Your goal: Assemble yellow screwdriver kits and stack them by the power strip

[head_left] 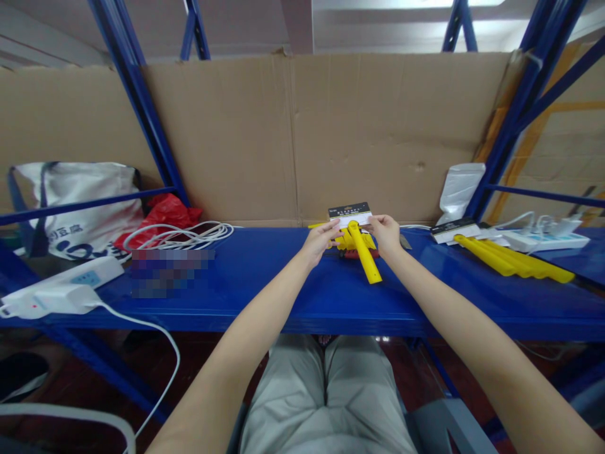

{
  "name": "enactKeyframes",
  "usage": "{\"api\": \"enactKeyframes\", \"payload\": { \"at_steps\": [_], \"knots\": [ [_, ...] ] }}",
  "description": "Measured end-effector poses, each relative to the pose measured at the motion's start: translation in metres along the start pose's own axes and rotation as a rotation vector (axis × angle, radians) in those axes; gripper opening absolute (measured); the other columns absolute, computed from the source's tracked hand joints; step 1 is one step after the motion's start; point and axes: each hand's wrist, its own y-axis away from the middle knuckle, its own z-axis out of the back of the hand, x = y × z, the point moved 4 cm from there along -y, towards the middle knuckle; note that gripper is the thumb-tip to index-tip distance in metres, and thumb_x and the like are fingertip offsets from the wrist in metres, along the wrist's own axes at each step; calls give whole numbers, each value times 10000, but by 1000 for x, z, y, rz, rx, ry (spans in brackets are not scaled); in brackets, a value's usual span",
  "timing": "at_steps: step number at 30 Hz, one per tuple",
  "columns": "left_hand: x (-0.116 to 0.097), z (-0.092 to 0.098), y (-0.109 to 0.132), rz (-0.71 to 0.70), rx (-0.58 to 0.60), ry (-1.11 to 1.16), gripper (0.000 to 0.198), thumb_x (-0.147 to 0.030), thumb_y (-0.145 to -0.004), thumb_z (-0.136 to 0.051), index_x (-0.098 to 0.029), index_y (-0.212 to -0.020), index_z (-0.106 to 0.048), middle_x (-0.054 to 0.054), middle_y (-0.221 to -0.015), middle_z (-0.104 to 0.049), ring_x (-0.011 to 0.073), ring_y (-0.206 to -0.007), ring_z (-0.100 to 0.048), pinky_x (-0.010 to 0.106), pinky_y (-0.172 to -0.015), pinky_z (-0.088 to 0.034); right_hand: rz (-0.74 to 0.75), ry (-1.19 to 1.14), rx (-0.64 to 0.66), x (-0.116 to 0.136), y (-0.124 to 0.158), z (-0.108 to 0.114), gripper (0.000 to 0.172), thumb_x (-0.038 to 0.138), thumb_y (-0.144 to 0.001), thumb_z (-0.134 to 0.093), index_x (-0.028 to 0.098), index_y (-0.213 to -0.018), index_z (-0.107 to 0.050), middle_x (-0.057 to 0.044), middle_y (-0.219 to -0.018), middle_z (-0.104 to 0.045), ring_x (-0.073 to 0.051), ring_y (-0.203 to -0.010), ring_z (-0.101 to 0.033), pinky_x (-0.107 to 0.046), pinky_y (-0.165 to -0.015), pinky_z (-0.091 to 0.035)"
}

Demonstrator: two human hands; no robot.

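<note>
A black-and-white packaging card (350,214) stands tilted up above the blue shelf, held at both sides. My left hand (319,243) pinches its left edge, fingers near the yellow parts below. My right hand (387,232) is closed on the card's right edge. In front of the card a long yellow plastic handle (367,258) points down toward me. More yellow pieces lie behind the handle, partly covered by it and my fingers. Something red (352,255) shows underneath them; its kind is hidden.
On the right lie several yellow handles (515,260) beside another card (454,231), near a white power strip (546,239). To the left are a coiled white cable (198,236), a red plastic bag (165,213), a cloth bag (89,202) and another power strip (89,277). Cardboard (359,132) backs the shelf.
</note>
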Motion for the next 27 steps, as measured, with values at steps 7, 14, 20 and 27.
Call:
{"api": "enactKeyframes", "payload": {
  "at_steps": [7,14,20,27],
  "knots": [
    [-1,2,0,-34,20,-28,232,-95,-805,-627,-168,-995,-739,124,-1128,-685,155,-891,-669,174,-569,-437,111,193,-96,0,-6,6,211,156,-653,-632,209,-631,-428,54,-621,-472,-121,-610,-503,-297,-677,-481],
    [1,3,-3,-34,-33,17,329,-17,-760,-624,-182,-1026,-727,78,-1128,-695,115,-909,-649,180,-674,-481,179,248,-11,3,-4,3,271,250,-648,-684,218,-711,-422,30,-703,-505,-140,-692,-539,-344,-776,-486],
    [1,3,-5,-18,-100,146,467,64,-739,-580,-157,-1140,-674,55,-961,-733,82,-856,-657,214,-844,-481,216,267,317,-12,2,-14,465,417,-578,-754,228,-866,-443,-36,-935,-586,-201,-914,-609,-387,-828,-510],
    [0,-1,0,10,-135,127,488,71,-760,-555,-135,-1194,-639,52,-916,-735,74,-836,-660,209,-857,-482,416,616,436,-4,14,-17,296,230,-630,-661,210,-871,-490,-63,-984,-590,-207,-910,-585,-381,-825,-483]
  ]
}}
